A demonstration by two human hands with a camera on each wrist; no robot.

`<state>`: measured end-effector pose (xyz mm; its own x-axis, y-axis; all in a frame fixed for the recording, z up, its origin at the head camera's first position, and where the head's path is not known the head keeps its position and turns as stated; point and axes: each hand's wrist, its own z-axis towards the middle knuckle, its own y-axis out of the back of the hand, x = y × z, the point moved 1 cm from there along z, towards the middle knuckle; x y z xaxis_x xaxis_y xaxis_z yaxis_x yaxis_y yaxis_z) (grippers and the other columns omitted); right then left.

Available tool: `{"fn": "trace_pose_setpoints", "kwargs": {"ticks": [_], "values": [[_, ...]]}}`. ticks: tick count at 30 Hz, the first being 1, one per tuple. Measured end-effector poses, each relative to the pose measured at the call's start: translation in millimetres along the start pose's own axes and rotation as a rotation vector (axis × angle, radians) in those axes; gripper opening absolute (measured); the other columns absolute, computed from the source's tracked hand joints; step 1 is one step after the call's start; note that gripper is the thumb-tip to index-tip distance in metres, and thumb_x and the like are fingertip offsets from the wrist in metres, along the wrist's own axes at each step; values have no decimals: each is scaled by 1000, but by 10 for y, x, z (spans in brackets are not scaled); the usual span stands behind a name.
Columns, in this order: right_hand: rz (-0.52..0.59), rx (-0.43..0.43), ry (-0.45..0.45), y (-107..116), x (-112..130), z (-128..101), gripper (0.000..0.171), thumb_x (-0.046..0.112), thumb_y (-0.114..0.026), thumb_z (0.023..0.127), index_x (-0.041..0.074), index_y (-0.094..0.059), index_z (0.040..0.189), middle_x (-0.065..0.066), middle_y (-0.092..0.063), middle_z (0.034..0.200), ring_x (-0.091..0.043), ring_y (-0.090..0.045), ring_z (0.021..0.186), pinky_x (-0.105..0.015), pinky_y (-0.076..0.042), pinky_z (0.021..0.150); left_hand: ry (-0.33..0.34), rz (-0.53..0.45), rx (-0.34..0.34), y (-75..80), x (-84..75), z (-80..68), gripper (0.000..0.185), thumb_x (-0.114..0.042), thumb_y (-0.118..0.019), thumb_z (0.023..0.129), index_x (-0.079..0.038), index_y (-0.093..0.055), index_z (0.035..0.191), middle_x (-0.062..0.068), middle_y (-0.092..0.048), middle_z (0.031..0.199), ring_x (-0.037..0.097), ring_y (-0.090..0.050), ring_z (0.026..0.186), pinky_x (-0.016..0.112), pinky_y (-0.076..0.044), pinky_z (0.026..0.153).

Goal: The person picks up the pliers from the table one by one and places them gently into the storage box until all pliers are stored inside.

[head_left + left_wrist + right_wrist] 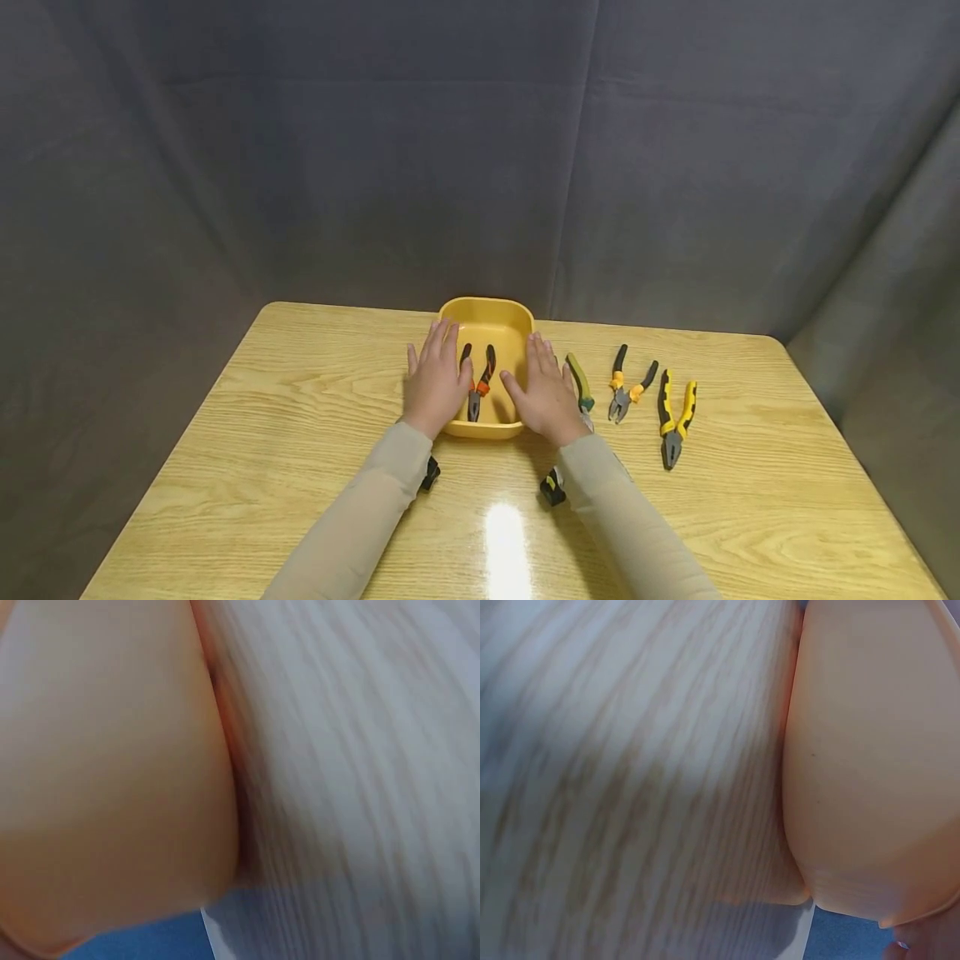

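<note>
A yellow plastic bin (487, 310) stands near the back of the table. Inside it lies a pair of pliers (484, 383) with black and orange handles. My left hand (437, 385) is at the bin's left side, fingers straight along the rim. On the opposite side my right hand (551, 398) lies along the rim with its fingers extended. In the left wrist view the bin's wall (112, 765) stands on the wood; the right wrist view shows its other side wall (870, 765), with fingertips (934, 937) at the lower corner.
Green-handled pliers (579, 379) lie beside my right hand, partly covered by it. Further right are black-and-orange pliers (621, 402) and yellow-and-black pliers (672, 446), handles spread. A grey curtain (375, 167) hangs behind the wooden table (300, 400).
</note>
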<state>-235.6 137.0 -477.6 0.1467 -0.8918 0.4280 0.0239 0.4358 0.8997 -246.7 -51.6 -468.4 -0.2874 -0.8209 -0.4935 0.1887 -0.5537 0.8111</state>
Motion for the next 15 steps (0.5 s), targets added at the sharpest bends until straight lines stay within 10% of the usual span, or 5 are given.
{"fn": "trace_pose_setpoints", "kwargs": {"ticks": [15], "values": [[-5,6,1,15,12,-3,83,52,-40,106,2,-8,163,-11,-3,170,-34,-9,155,-61,-10,121,20,130,243,135,110,-64,93,-63,-44,101,-1,-11,162,16,-5,169,29,-2,157,71,-2,116]]}}
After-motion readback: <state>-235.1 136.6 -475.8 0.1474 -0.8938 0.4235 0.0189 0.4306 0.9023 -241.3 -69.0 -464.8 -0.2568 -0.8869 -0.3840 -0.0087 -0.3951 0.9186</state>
